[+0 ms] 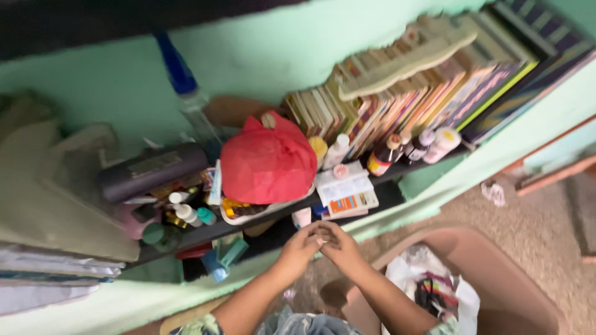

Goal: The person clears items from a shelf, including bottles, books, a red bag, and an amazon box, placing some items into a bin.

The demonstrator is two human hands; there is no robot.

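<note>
While both hands meet at the lower middle of the frame, the left hand (299, 247) and right hand (340, 245) press their fingertips together around something small and pale that I cannot make out; whether they grip it or merely touch is unclear. Just above them, on the dark shelf (261, 218), sits a crumpled red plastic bag (268, 160). A brown plastic bin (496, 273) stands at lower right, directly beneath the forearms.

red bag (268, 162), mint-green wall (261, 53), black shelf (205, 232), pinkish-brown bin (496, 273)
</note>
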